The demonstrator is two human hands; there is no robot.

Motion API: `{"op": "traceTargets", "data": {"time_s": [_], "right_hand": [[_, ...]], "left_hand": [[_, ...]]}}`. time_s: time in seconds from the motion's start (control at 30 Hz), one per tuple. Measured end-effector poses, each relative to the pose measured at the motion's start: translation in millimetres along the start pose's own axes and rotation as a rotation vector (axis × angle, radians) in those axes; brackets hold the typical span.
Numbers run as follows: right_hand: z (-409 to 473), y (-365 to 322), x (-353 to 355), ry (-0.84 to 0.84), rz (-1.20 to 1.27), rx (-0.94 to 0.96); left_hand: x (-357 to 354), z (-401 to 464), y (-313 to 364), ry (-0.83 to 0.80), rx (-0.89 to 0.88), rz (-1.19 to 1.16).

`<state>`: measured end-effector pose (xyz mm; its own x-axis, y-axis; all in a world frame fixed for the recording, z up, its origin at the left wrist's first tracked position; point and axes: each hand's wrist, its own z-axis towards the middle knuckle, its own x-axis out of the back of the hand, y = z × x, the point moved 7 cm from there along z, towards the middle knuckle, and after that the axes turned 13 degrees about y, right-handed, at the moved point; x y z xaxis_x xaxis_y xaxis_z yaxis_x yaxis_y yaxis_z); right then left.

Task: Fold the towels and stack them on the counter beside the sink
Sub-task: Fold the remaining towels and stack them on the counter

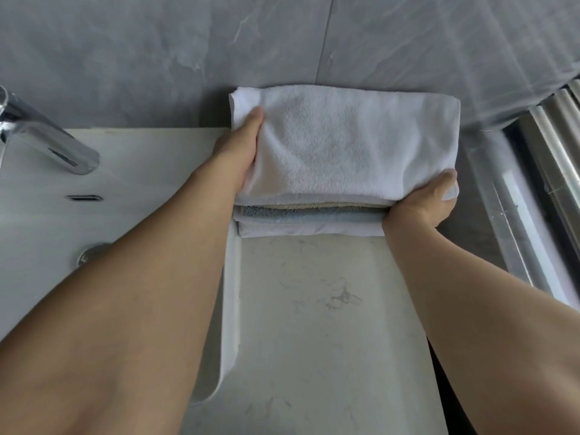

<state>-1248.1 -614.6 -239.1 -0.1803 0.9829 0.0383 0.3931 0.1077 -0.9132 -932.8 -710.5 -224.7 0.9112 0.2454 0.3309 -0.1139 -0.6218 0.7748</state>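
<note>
A folded white towel (351, 139) lies on top of a stack of folded towels (310, 219) at the back of the marble counter (314, 324), against the wall. Below it show beige, grey, light blue and white layers. My left hand (241, 149) grips the white towel's left edge, thumb on top and fingers hidden under it. My right hand (430, 199) grips the stack's near right corner, thumb on the white towel, fingers out of sight underneath.
The white sink basin (94, 215) lies left of the counter, with a chrome tap (40, 136), an overflow slot (84, 198) and a drain (91, 253). A grey tiled wall (188, 51) runs behind. A metal window frame (539, 171) borders the right side.
</note>
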Motion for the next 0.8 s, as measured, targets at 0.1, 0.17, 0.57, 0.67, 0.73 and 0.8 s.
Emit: {"op": "traceTargets", "data": {"time_s": [0.1,0.17,0.57,0.67,0.73,0.8], "right_hand": [[-2,3,1,0.044,-0.015,-0.036],[-5,7,3,0.107,-0.029,-0.095],[-31,45,-7,0.139,-0.169,-0.256],[-41,51,-6,0.063,-0.089,-0.245],[-35,47,-5,0.078,-0.082,-0.241],[-19,33,0,0.124,-0.055,-0.216]], "left_hand": [[17,-17,21,0.382,-0.300,0.301],[20,-51,51,0.616,-0.738,0.537],[-68,-59,36,0.092,-1.031,1.173],[-83,-69,61,0.062,-1.214,1.112],[-94,-65,57,0.007,-1.258,1.109],[-100,-58,49,0.008,-1.247,1.113]]}}
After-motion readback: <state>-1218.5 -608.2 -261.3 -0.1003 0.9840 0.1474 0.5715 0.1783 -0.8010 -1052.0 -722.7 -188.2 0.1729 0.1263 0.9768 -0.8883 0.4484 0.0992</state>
